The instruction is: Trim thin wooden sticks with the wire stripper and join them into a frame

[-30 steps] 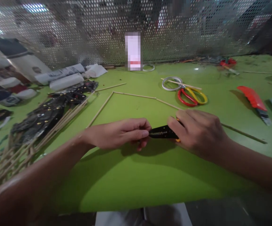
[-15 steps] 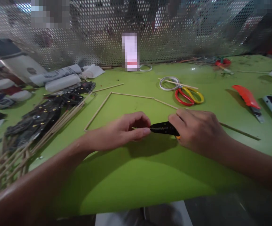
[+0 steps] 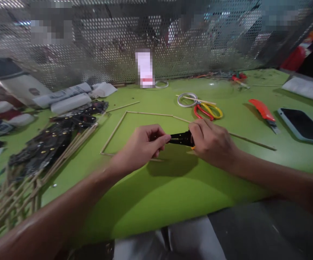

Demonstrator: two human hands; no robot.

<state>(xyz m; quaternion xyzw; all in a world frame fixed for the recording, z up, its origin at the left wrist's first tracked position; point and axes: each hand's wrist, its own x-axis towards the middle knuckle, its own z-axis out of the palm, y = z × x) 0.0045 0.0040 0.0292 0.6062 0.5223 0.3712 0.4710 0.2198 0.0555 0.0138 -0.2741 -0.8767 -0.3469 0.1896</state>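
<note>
On the green counter (image 3: 135,209), from the left, we find a bundle of sticks (image 3: 72,149) beside black packets (image 3: 44,144). Next, thin rods make a frame (image 3: 149,113), lying flat. Over its near side is the left hand (image 3: 145,144), thumb and fingertips pinched together at the tip of black pliers (image 3: 180,139); whether they grip anything small, we cannot tell. The pliers are between the hands, above the counter, with scissors (image 3: 207,110) beyond. The right hand (image 3: 213,142) is wrapped round the pliers' handles. Farther right lie an orange knife (image 3: 261,110) and a phone (image 3: 304,124). We judge the step in hand to be fine work at the pliers' tip; the next move calls for a steady pinch and careful fingertips.
</note>
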